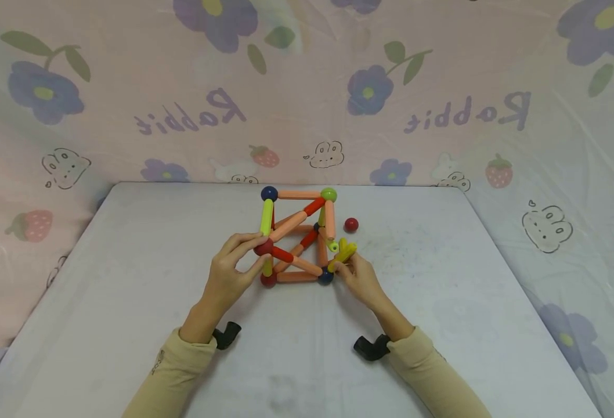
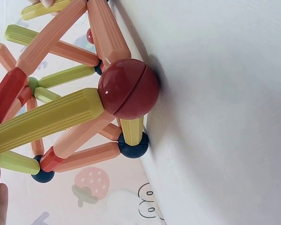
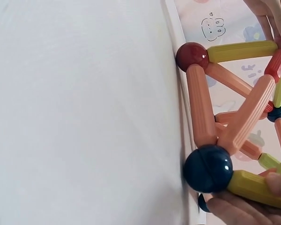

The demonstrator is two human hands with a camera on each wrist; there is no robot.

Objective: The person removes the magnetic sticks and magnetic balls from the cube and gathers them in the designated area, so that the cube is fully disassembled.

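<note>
As right fingers (image 3: 243, 212) pinch, yellow stick (image 3: 250, 185) between

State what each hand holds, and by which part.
The left hand pinches the upper red ball by its sides; the right hand grips a yellow stick by its sides, near the front blue ball.

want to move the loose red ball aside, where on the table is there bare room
Bare table lies left of the left hand, right of the right hand and loose ball, and between the sleeves. The middle is crowded: the frame stands there, both hands at it, the loose ball close on its right.
</note>
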